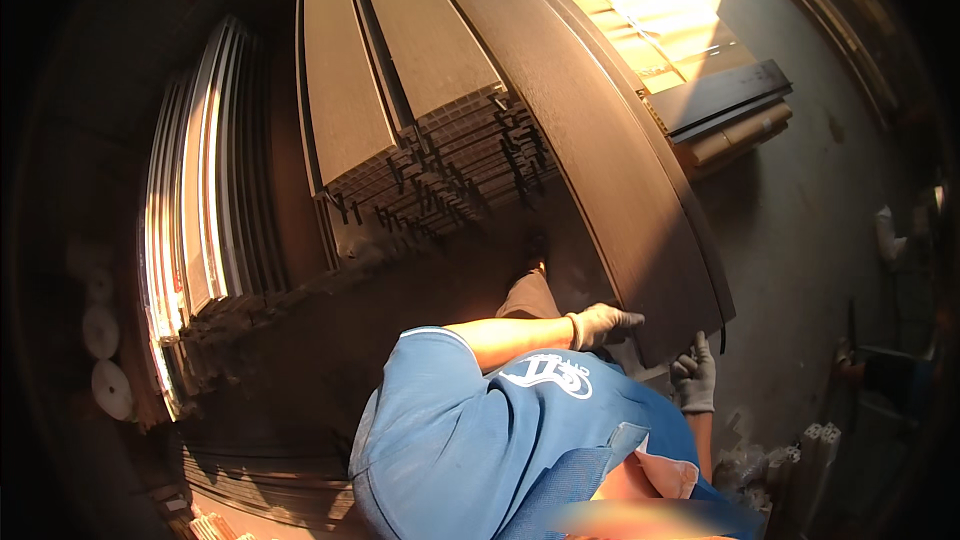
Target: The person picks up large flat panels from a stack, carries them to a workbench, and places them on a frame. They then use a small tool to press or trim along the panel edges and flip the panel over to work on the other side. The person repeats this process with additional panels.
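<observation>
The blue shirt (470, 440) fills the bottom of the view, closest of all, with a white mark on the chest. Just past it, the left hand (603, 325), in a grey glove, is closed on the near end of a long dark brown panel (600, 140), fingers wrapped over its left corner. The right hand (694, 376), gloved the same way, grips the panel's end from below at the right corner, fingers curled up around the edge. The panel runs away from the person toward the top of the view, its near end at waist height and its far end lost in the glare.

To its left lies a stack of brown ribbed boards (420, 120), their hollow cut ends facing the person. Further left stand pale strips (195, 200) leaning in a row. On the right, beyond the panel, light-coloured planks (650, 20) lie in bright sunlight on the grey concrete floor (810, 210).
</observation>
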`<state>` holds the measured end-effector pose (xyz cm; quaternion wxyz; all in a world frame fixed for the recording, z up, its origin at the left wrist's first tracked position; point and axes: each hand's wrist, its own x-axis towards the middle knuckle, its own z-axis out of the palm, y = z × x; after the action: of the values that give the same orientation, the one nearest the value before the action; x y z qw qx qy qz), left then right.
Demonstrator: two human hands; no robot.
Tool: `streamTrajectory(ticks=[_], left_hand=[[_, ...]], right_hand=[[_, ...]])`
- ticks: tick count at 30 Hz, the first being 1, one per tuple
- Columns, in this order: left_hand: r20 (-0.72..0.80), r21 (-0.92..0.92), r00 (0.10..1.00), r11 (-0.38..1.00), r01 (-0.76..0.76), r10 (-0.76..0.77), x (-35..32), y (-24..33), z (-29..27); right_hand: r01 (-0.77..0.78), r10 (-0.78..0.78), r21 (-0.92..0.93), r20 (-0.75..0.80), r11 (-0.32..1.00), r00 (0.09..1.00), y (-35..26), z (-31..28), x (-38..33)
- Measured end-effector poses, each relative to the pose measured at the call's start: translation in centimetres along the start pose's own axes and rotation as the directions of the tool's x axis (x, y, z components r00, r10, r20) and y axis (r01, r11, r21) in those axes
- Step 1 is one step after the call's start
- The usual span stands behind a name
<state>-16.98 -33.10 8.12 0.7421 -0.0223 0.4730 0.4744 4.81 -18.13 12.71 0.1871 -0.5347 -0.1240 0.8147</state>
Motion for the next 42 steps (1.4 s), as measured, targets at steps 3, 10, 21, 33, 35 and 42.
streamTrajectory(ticks=[3,10,21,33,35,42], left_hand=[[-0.139,-0.341,0.987,0.940,0.029,-0.081,0.7,1.3,-0.6],[-0.458,-0.462,0.856,0.760,-0.458,0.238,-1.3,18.6,-11.7],[-0.467,-0.214,0.840,0.886,-0.411,0.277,-2.0,25.7,-18.2],[-0.413,-0.033,0.856,0.934,-0.356,0.312,-1.5,25.0,-18.7],[-0.328,-0.159,0.912,0.938,-0.309,0.245,-1.1,22.1,-17.1],[-0.130,-0.286,0.984,0.955,0.080,-0.121,-3.6,12.7,-6.5]], right_hand=[[-0.062,0.062,0.005,-0.094,0.998,0.994,-0.6,-8.5,-4.5],[-0.046,-0.095,-0.246,-0.530,0.968,0.843,-2.4,-19.5,-12.6],[0.404,-0.367,-0.891,0.454,-0.206,0.812,-10.7,17.4,11.6],[0.419,-0.416,-0.876,0.482,-0.239,0.771,-6.9,30.5,21.1],[0.398,-0.411,-0.886,0.463,-0.239,0.785,-7.2,27.5,19.3],[0.320,-0.350,-0.922,0.379,-0.218,0.857,-10.0,9.5,11.5]])
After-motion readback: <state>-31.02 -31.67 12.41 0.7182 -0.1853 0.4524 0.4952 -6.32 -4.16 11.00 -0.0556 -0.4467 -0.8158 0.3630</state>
